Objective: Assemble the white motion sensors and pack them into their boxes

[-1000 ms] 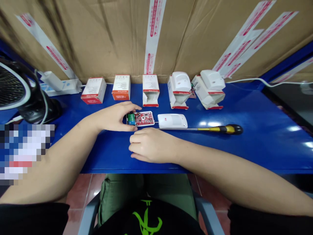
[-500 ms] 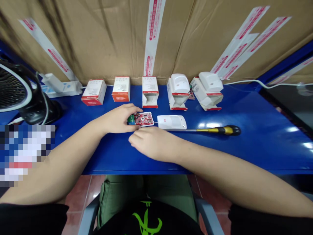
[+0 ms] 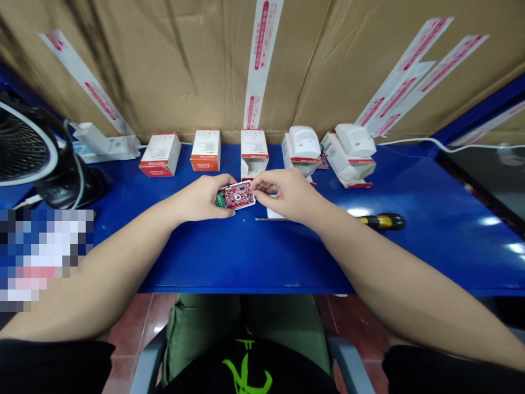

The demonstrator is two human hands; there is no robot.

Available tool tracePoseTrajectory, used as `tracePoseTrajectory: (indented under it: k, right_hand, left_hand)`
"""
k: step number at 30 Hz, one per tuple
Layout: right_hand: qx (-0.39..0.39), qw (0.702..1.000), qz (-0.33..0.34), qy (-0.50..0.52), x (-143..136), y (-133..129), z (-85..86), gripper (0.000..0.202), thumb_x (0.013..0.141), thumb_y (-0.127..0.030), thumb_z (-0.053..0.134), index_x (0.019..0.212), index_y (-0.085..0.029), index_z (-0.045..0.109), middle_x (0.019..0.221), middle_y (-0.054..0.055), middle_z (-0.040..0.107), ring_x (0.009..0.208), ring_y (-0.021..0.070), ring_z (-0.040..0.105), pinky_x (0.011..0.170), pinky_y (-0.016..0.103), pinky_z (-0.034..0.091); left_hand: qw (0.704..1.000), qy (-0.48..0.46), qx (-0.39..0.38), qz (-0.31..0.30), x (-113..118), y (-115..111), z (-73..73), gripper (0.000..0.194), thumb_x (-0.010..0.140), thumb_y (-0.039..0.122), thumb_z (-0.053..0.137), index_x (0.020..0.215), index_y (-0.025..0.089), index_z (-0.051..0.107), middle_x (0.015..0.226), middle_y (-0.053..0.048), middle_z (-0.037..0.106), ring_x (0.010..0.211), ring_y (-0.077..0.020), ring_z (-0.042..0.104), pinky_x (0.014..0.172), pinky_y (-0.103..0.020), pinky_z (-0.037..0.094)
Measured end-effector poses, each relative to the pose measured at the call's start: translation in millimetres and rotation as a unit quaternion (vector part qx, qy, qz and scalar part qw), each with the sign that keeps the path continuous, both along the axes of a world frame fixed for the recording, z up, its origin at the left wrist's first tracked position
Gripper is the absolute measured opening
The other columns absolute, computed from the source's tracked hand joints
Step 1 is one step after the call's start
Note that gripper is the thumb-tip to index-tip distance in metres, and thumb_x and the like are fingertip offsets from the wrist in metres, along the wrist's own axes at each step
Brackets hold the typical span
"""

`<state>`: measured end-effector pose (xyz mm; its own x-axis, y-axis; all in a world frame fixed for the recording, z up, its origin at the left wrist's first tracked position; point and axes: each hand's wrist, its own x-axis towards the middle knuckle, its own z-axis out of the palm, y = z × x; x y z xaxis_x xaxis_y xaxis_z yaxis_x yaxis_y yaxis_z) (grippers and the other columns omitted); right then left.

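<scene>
My left hand [image 3: 205, 198] grips the left end of an opened detector housing, a shallow white shell lifted off the table. In it sit a red circuit board [image 3: 240, 195] and a green battery [image 3: 221, 199], partly covered by my fingers. My right hand [image 3: 283, 191] is closed, its thumb and fingertips pinching the board's right end. Under that hand, a white detector cover [image 3: 274, 211] is mostly hidden. A screwdriver [image 3: 383, 221] with a yellow and black handle lies behind my right wrist, its tip pointing left. Beside the tip is a tiny piece [image 3: 244, 220], perhaps a screw.
Along the cardboard backing stand several small detector boxes, among them a closed one [image 3: 158, 156]. White detectors [image 3: 303, 141] rest on the two rightmost boxes. At left are a black fan [image 3: 68, 175] and a power strip [image 3: 118, 149]. The blue table's front edge is near my lap.
My right hand has risen from the table beside the screwdriver to the board's right end. The housing in my left hand is now lifted and tilted. The tiny piece has come into view.
</scene>
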<state>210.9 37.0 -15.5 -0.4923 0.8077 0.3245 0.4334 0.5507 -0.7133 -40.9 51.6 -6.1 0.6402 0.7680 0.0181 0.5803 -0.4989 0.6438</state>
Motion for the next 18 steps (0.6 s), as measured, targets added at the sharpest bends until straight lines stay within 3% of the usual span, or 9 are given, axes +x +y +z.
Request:
tracePoseTrajectory:
  k: [5, 11, 18]
  right_hand:
    - [0.039, 0.998, 0.02, -0.046, -2.0, -1.9, 1.1, 0.01, 0.095, -0.018, 0.06, 0.094, -0.02, 0.07, 0.093, 0.006, 0.075, 0.082, 0.018, 0.067, 0.08, 0.034, 0.055]
    - [0.108, 0.991, 0.034, -0.066, -5.4, 0.1, -4.1, 0.01, 0.1, -0.021, 0.062, 0.093, -0.022, 0.069, 0.105, 0.007, 0.066, 0.097, 0.0223, 0.063, 0.092, 0.04, 0.052]
    - [0.149, 0.986, 0.014, -0.076, -8.7, 1.2, -10.1, 0.009, 0.099, -0.02, 0.063, 0.092, -0.021, 0.069, 0.104, 0.007, 0.059, 0.095, 0.0227, 0.058, 0.09, 0.04, 0.052]
  left_hand:
    - [1.0, -0.021, -0.007, 0.016, -1.7, 2.6, -1.9, 0.048, 0.073, 0.043, 0.082, 0.112, 0.018, 0.07, 0.099, -0.002, 0.079, 0.086, -0.0219, 0.074, 0.078, -0.032, 0.054]
    - [0.998, -0.066, 0.003, 0.009, 2.0, -0.9, 0.1, 0.052, 0.072, 0.039, 0.083, 0.118, 0.018, 0.07, 0.11, -0.004, 0.08, 0.093, -0.0212, 0.074, 0.088, -0.034, 0.058]
    - [0.997, -0.079, -0.005, 0.002, 4.5, -5.0, 3.0, 0.052, 0.074, 0.039, 0.082, 0.119, 0.017, 0.069, 0.107, -0.004, 0.08, 0.091, -0.0209, 0.074, 0.086, -0.033, 0.059]
